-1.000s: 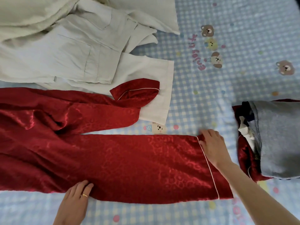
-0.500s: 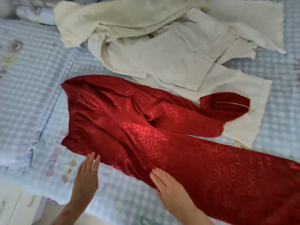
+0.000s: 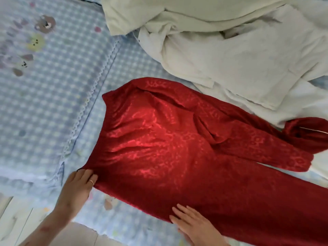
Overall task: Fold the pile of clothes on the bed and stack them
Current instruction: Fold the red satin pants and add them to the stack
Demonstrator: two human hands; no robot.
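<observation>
The right hand lies flat on the near edge of the red satin trousers, fingers straight and slightly spread, palm down, probably to pin the slippery cloth so it cannot slide off the bed. Just beyond and to the left of those fingers, the left hand meets the waistband corner. Its fingers, one wearing a ring, lie close together over the hem, but whether they pinch the cloth or only press it, I cannot tell. The grip likely serves to tug the waist square. Beyond both hands the trousers spread across the blue checked sheet, one leg bunched and wrinkled to the right. Farther off, well past the fingertips, the unfolded cream clothes sit heaped, waiting their turn.
</observation>
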